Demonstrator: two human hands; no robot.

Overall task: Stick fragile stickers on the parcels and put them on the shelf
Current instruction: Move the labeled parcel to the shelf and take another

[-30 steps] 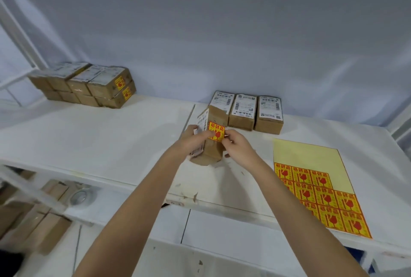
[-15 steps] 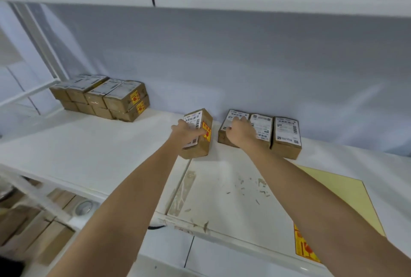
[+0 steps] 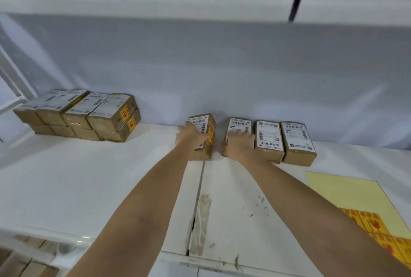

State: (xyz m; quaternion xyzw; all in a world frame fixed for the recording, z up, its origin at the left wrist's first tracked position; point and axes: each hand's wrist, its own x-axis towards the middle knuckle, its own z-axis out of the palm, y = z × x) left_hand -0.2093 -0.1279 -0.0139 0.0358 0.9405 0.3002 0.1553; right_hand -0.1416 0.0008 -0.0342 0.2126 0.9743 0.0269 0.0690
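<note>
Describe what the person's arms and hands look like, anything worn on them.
Both forearms are bare up to the frame's lower edge, with no sleeve showing. The left hand and right hand wear no gloves. No watch, bracelet or ring is visible on either, though the fingers are small and somewhat blurred in this head view, so a thin ring could be missed.

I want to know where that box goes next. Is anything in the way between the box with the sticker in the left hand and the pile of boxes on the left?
Nothing visible. The left hand holds the stickered box, and only bare white shelf lies between it and the stickered pile.
</note>
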